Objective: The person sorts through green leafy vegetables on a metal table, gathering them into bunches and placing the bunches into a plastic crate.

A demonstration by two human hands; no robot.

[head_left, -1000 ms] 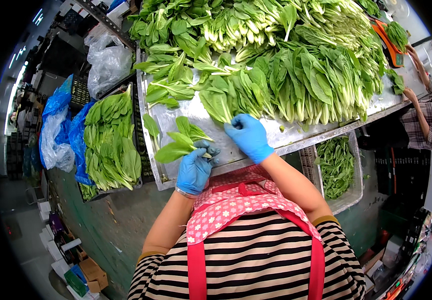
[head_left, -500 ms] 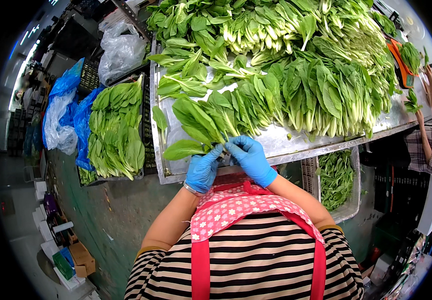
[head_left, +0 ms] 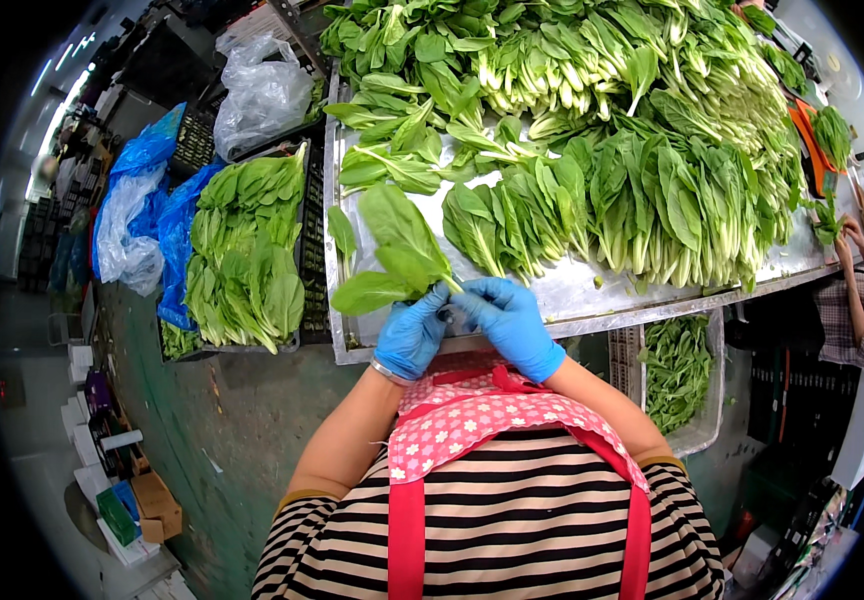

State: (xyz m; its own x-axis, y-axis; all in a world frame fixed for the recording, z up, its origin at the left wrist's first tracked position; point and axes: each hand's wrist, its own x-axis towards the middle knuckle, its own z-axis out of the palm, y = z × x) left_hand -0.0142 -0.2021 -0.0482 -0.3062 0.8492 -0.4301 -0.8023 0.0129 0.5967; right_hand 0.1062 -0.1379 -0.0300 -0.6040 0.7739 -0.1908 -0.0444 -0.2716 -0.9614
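Note:
A small leafy green plant [head_left: 404,245] with broad leaves and a pale stalk is held over the near left edge of the metal table [head_left: 592,308]. My left hand [head_left: 412,335], in a blue glove, is closed round its lower part. The blue-gloved fingers of my right hand [head_left: 507,325] pinch at the stalk's base. What lies between the fingertips is partly hidden. Just beyond my hands a row of the same leafy greens [head_left: 652,200] lies with stalks toward me. A single loose leaf [head_left: 342,232] rests at the table's left edge.
More greens [head_left: 572,75] are heaped at the back. Left of the table stands a crate of greens [head_left: 247,245], beside blue plastic bags [head_left: 177,235] and a clear bag [head_left: 262,95]. Below the table's right side is a bin of leaves [head_left: 677,375]. A co-worker [head_left: 857,310] handles greens near an orange scale [head_left: 812,140].
The view has shifted slightly, so the table sits further right. The plant in my hands shows fewer leaves and stands more upright. The co-worker's hands have come together.

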